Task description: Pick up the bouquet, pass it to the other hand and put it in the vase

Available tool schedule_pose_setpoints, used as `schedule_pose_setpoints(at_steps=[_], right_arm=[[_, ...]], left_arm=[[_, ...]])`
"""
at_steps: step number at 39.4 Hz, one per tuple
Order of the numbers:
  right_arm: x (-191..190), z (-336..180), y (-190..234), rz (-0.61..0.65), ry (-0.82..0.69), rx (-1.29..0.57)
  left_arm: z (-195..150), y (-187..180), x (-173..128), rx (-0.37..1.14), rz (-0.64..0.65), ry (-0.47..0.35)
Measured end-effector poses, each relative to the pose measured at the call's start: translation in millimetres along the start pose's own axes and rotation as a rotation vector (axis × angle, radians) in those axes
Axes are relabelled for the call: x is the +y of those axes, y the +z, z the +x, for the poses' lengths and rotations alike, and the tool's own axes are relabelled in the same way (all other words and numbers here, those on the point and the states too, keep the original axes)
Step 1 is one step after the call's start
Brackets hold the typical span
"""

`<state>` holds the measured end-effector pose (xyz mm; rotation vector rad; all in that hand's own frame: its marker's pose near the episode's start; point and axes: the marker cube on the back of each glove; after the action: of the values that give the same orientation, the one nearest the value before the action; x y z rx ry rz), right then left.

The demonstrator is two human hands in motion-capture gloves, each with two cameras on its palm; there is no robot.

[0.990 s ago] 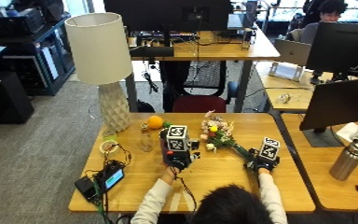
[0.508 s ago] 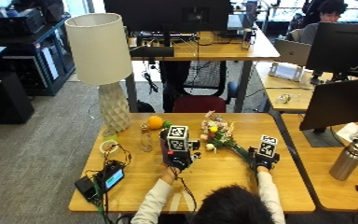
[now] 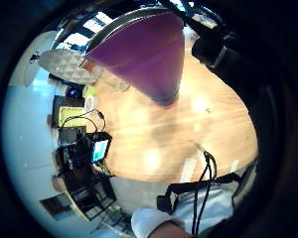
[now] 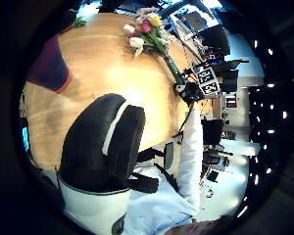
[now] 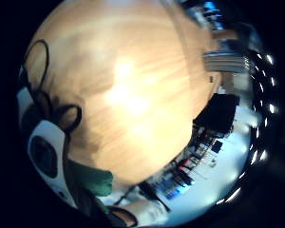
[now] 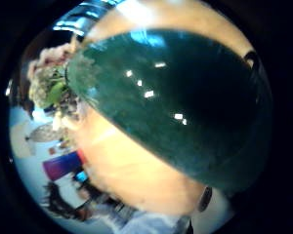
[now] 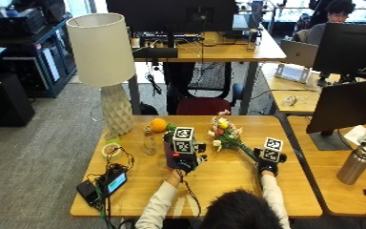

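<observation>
The bouquet [image 7: 224,133] of pink, white and yellow flowers lies slanted over the wooden table [image 7: 221,186], heads toward the far edge. Its green stems run to my right hand [image 7: 267,166], which grips their end near the table's right side. In the right thumb side palm view the green stem wrap [image 6: 176,107] fills most of the picture. A dark purple vase [image 7: 168,153] stands upright at the table's middle. My left hand [image 7: 183,164] rests just beside it with relaxed fingers and holds nothing. The left palm views show the vase [image 3: 144,54] close by and the bouquet [image 4: 147,29] beyond it.
A tall lamp [image 7: 104,52] stands at the table's far left corner, with an orange [image 7: 158,125] and a clear glass bottle [image 7: 148,141] near it. A tape roll [image 7: 110,149] and a black device with cables [image 7: 110,183] lie at the left. A metal flask [image 7: 353,164] stands on the neighbouring desk.
</observation>
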<state>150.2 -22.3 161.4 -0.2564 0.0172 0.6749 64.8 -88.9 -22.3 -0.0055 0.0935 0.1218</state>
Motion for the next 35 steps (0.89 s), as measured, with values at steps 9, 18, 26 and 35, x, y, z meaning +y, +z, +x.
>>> schedule_pose_setpoints(at_steps=[9,18,26,35], right_arm=[[-1.5,-0.7,-23.8,0.272,0.016,-0.100],[23.4,-55.5,-90.5,0.378,-0.256,-0.711],[40.6,-97.0,-156.2,0.705,-0.531,-1.066],[24.0,-148.8,-139.1,0.819,-0.599,-1.251]], left_arm=[[6.9,-5.9,-3.6,0.092,-0.048,0.037],[21.4,-25.8,-20.8,0.295,-0.005,0.072],[50.7,-74.7,-36.2,0.588,0.158,0.099],[87.4,-131.0,-52.3,0.895,0.381,0.127]])
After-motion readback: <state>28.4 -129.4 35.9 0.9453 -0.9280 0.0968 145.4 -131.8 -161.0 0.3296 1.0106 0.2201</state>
